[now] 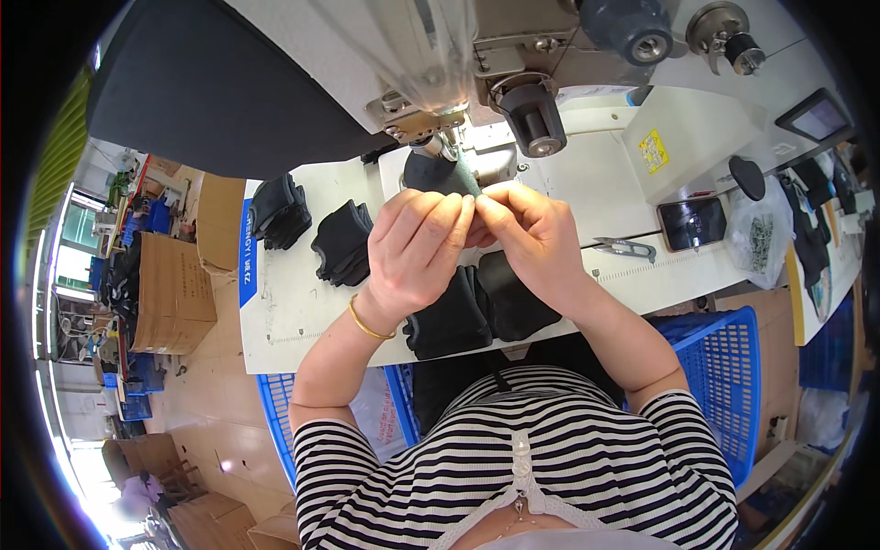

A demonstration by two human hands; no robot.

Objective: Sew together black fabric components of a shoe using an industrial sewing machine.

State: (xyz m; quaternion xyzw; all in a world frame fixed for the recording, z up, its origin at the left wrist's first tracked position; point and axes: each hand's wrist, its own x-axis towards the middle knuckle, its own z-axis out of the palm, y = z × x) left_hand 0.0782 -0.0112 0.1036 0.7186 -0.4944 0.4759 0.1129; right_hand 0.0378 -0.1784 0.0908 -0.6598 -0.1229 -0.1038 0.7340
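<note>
Both hands, left hand (417,252) and right hand (530,234), meet fingertip to fingertip, grips pinching the dark fabric piece (438,174).

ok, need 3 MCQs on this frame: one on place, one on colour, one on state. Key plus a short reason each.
1. Where do the thread snips lie?
A. on the table right of the hands
B. in the blue basket
C. on the fabric stacks

2. What colour is the bracelet on the left wrist?
A. silver
B. gold
C. red

3. What are the left hand and right hand doing?
A. resting flat, apart
B. fingertips pinched together at the dark fabric piece
C. holding the phone

Key: 1 A, snips sit on the white table; 2 B, bangle shows gold; 3 B, fingertips meet under the machine head.
</note>
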